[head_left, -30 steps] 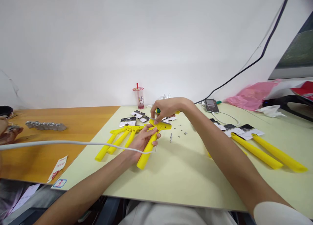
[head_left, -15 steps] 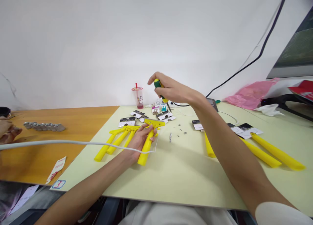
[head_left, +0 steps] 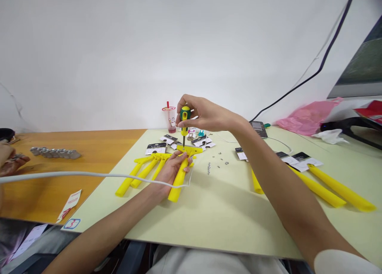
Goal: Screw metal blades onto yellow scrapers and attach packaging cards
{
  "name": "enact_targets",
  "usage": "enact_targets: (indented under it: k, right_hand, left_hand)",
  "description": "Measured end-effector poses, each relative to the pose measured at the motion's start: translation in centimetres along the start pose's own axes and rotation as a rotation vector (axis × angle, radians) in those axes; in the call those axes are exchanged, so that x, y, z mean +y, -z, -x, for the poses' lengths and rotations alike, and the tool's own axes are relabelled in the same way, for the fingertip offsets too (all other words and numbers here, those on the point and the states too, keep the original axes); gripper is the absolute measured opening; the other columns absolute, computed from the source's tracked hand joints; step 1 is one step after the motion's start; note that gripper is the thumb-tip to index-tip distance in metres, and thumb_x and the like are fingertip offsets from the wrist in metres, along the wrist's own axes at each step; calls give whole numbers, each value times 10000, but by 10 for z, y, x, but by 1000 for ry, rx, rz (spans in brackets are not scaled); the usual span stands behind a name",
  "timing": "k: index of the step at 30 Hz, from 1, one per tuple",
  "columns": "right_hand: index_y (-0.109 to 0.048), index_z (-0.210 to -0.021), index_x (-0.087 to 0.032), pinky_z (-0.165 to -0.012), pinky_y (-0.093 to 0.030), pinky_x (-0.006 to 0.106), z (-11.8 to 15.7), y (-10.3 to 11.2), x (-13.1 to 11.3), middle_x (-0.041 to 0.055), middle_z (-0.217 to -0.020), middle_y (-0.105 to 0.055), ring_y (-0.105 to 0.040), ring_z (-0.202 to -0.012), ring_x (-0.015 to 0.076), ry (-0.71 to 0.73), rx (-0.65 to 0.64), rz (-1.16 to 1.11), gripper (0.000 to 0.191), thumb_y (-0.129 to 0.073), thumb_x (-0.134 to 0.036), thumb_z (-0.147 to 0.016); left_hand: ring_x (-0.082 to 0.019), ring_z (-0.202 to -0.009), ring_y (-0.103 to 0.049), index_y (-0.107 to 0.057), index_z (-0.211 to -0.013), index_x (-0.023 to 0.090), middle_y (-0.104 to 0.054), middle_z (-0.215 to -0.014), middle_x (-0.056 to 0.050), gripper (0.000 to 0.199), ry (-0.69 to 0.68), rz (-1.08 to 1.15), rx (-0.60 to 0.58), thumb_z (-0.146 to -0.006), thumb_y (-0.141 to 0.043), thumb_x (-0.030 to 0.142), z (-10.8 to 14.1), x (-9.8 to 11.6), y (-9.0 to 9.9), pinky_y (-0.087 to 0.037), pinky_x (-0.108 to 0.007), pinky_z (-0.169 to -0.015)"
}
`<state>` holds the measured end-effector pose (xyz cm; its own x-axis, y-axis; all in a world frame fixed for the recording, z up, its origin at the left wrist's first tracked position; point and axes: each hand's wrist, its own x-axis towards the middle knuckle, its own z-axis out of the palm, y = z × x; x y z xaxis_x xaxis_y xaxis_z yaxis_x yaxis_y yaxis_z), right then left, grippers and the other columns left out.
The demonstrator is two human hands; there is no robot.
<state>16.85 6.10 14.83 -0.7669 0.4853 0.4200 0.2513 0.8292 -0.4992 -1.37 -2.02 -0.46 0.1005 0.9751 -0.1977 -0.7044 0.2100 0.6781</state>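
Observation:
My left hand (head_left: 169, 172) is closed around the handle of a yellow scraper (head_left: 178, 182), its wide head pointing away from me. Above that head, my right hand (head_left: 200, 111) grips a green and yellow screwdriver (head_left: 184, 117) held upright. The screwdriver's tip meets the left part of the scraper head, at a small screw. Several more yellow scrapers (head_left: 140, 177) lie side by side just left of my left hand. Small screws and nuts (head_left: 209, 168) are on the table to the right of the held scraper, some of them in a short row.
Black and white cards (head_left: 155, 148) lie behind the scrapers, near a lidded cup (head_left: 171, 121). More yellow handles (head_left: 343, 188) rest at right, under cards. A white cable (head_left: 89, 173) crosses in front of my left wrist. At far left are another person's hands (head_left: 13, 162) and metal pieces (head_left: 55, 152).
My right hand has moved left and turned the screwdriver from slanted to upright, bringing its tip onto the scraper head. My left hand and the scraper have stayed in place.

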Motion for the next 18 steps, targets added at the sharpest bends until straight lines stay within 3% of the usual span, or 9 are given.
enact_targets:
  k: [7,13,18]
  right_hand:
    - [-550,-1168,-255,-890,-558,406,-3,-4,9,82,-1249,-759,-699,-1118,259,71,-25,-10,255,-722,-323,-992]
    - [-554,-1178,-256,-922,-561,399,-3,-4,8,86,-1290,-750,-698,-1154,262,9,-31,-8,269,-731,-339,-993]
    - [-551,-1169,-257,-928,-552,415,-3,-4,7,81,-1267,-746,-690,-1141,260,47,-16,-22,263,-733,-343,-999]
  left_hand:
    - [-106,-712,-688,-586,-1002,203,-674,-920,-21,326,-15,-4,-42,-885,-839,32,-2,0,3,-498,-149,-498]
    - [-101,-689,-679,-582,-993,203,-680,-913,-16,330,-4,0,-58,-885,-855,52,-1,0,3,-506,-155,-504]
    - [-103,-707,-683,-583,-992,201,-678,-915,-16,339,-7,20,-23,-876,-846,22,0,0,0,-491,-160,-499]
